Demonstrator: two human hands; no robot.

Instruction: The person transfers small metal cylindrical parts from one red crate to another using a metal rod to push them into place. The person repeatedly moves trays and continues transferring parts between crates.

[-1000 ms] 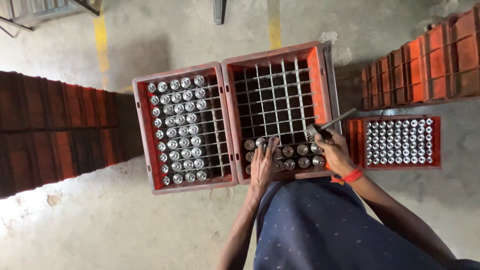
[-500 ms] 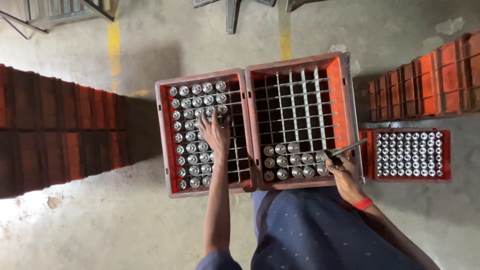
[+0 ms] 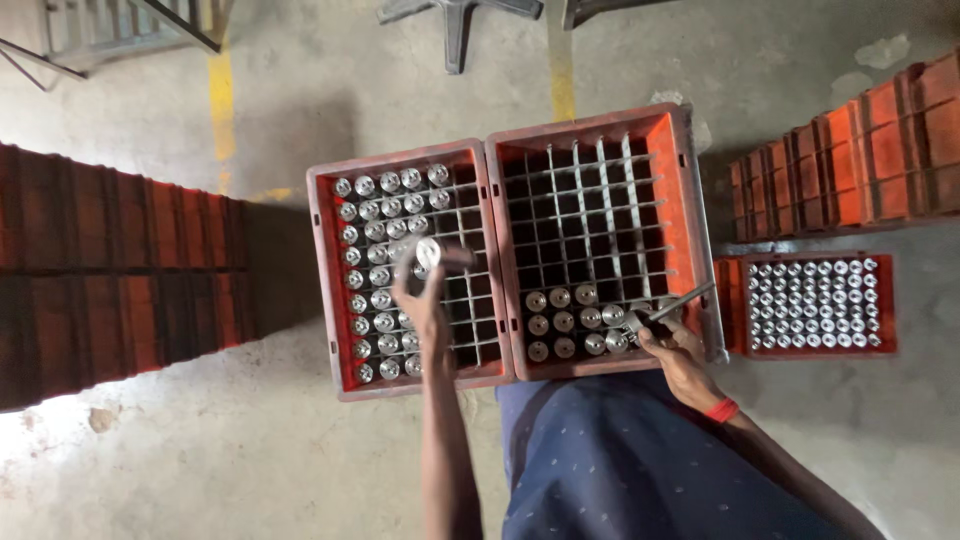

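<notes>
The left hand [image 3: 422, 300] is lifted over the left red crate [image 3: 325, 270]. Its fingers are curled tight around one shiny bottle [image 3: 430, 252], which looks a bit blurry. That crate has a white grid inside. Many silver bottle tops fill the side toward 9 o'clock, and the squares toward 3 o'clock are bare.

The right hand [image 3: 672, 350] sits at the 5 o'clock corner of the right red crate [image 3: 690, 200]. It is closed around a thin grey metal tool [image 3: 678, 303] that points toward 2 o'clock. The tool's near end is right by the bottle tops [image 3: 575, 322] in the two rows along the crate's 6 o'clock edge. A red band [image 3: 722, 410] goes around this wrist.

The two crates touch side by side. At 3 o'clock a smaller red crate [image 3: 728, 300] lies on the floor, packed with silver tops. Beyond it, at 2 o'clock, stands a row of stacked red crates [image 3: 850, 150]. Another dark red row [image 3: 110, 260] runs along 9 o'clock. Two yellow painted lines [image 3: 222, 100] mark the grey floor at 12 o'clock.
</notes>
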